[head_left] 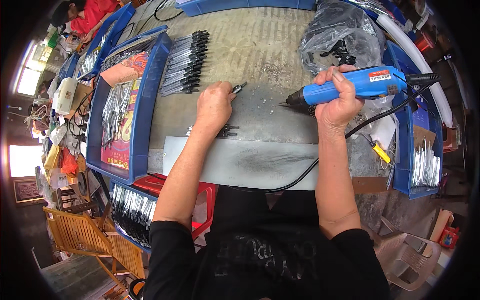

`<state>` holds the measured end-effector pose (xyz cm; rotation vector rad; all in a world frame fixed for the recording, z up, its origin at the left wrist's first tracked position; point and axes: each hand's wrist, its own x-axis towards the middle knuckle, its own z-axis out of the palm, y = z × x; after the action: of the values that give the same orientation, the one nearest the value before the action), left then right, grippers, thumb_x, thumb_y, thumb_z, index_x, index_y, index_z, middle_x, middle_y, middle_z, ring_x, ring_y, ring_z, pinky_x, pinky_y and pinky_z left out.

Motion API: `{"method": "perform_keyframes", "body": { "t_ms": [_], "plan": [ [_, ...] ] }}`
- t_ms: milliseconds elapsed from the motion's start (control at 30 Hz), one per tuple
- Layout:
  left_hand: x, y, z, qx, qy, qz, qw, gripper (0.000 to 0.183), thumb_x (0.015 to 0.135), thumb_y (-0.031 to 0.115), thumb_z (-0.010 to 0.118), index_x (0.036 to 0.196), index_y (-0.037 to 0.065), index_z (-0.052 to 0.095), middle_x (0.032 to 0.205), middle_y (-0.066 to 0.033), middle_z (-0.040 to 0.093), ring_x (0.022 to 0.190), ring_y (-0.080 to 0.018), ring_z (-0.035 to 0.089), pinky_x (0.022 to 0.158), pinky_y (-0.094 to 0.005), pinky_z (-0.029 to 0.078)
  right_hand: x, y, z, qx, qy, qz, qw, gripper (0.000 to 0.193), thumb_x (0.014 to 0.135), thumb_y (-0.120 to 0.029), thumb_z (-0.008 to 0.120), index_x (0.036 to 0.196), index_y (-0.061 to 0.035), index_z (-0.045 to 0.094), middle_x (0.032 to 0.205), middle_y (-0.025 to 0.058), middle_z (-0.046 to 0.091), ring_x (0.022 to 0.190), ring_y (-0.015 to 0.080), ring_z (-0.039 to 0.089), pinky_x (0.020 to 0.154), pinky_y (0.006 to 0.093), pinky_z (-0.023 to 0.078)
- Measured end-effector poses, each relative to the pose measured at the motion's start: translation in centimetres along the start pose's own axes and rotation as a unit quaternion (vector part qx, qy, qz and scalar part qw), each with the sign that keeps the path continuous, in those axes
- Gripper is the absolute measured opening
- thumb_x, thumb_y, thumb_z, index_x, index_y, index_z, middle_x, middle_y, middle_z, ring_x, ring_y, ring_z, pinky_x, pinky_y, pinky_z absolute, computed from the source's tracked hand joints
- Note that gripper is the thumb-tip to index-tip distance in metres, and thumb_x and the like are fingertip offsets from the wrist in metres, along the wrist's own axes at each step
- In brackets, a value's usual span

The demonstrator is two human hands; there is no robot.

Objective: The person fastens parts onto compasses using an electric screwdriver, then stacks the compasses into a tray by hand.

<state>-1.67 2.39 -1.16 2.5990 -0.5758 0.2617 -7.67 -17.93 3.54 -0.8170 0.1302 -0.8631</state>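
Observation:
My right hand [340, 97] is wrapped round a blue electric screwdriver [362, 82]. It lies level, its black nose and thin bit pointing left over the table. Closed in a pinch, my left hand [216, 104] holds a slim piece with a black end [240, 87], which pokes out to the right; the rest is hidden by the hand. Tiny silver screws [270, 72] are scattered between the bit and my left hand. Beyond that hand, several slim silver pieces with black ends [186, 62] lie in a row. More black-ended pieces [227, 131] lie partly under my left forearm.
A blue tray [145, 112] with silver strips stands at the left, another blue tray [404, 165] at the right. A clear plastic bag [340, 37] holds black parts. The screwdriver's black cable [370, 120] loops past my right forearm. A yellow-handled tool [381, 151] lies nearby. A person in red [92, 15] sits far left.

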Motion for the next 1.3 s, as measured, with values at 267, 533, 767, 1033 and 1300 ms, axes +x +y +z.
{"method": "perform_keyframes", "body": {
  "t_ms": [267, 533, 767, 1033, 1300],
  "plan": [
    [0.6, -0.4, -0.2, -0.045, 0.015, -0.029, 0.998, 0.011, 0.070, 0.006, 0.063, 0.074, -0.001, 0.055, 0.074, -0.0164, 0.058, 0.071, -0.0330, 0.056, 0.063, -0.0378, 0.043, 0.3, 0.1, 0.1, 0.007, -0.003, -0.010, 1.000, 0.020, 0.065, -0.002, 0.058, 0.081, 0.0030, 0.048, 0.069, 0.0101, 0.050, 0.052, 0.0203, 0.053, 0.053, 0.0317, 0.045],
    [0.6, -0.3, -0.1, -0.022, 0.008, -0.013, 1.000, 0.012, 0.070, 0.007, 0.064, 0.075, 0.000, 0.055, 0.075, -0.0158, 0.059, 0.071, -0.0333, 0.056, 0.063, -0.0388, 0.043, 0.3, 0.3, 0.2, 0.010, 0.000, -0.014, 1.000, 0.019, 0.065, -0.001, 0.058, 0.080, 0.0027, 0.048, 0.070, 0.0102, 0.050, 0.052, 0.0203, 0.054, 0.052, 0.0316, 0.045],
    [1.5, 0.4, -0.5, 0.013, -0.035, -0.010, 0.999, 0.012, 0.069, 0.009, 0.064, 0.071, 0.000, 0.056, 0.073, -0.0176, 0.058, 0.072, -0.0351, 0.056, 0.061, -0.0409, 0.042, 0.4, 0.3, 0.1, 0.008, -0.001, -0.009, 1.000, 0.019, 0.065, -0.001, 0.058, 0.080, 0.0033, 0.048, 0.073, 0.0099, 0.050, 0.052, 0.0205, 0.054, 0.052, 0.0324, 0.045],
    [1.2, 0.2, -0.2, 0.002, -0.017, -0.002, 1.000, 0.012, 0.068, 0.006, 0.064, 0.070, 0.000, 0.054, 0.070, -0.0172, 0.057, 0.069, -0.0356, 0.055, 0.060, -0.0406, 0.042, 0.5, 0.4, -0.1, 0.008, 0.005, -0.012, 1.000, 0.018, 0.065, 0.000, 0.057, 0.080, 0.0034, 0.048, 0.075, 0.0099, 0.049, 0.052, 0.0205, 0.054, 0.052, 0.0320, 0.045],
    [0.6, -0.4, 0.4, -0.044, 0.026, 0.025, 0.998, 0.012, 0.068, 0.003, 0.064, 0.074, 0.000, 0.054, 0.074, -0.0150, 0.056, 0.069, -0.0332, 0.055, 0.061, -0.0382, 0.043, 0.4, 0.2, 0.1, 0.003, 0.001, -0.011, 1.000, 0.018, 0.065, 0.000, 0.057, 0.080, 0.0036, 0.048, 0.070, 0.0098, 0.051, 0.052, 0.0196, 0.053, 0.052, 0.0308, 0.045]
  ]
}}
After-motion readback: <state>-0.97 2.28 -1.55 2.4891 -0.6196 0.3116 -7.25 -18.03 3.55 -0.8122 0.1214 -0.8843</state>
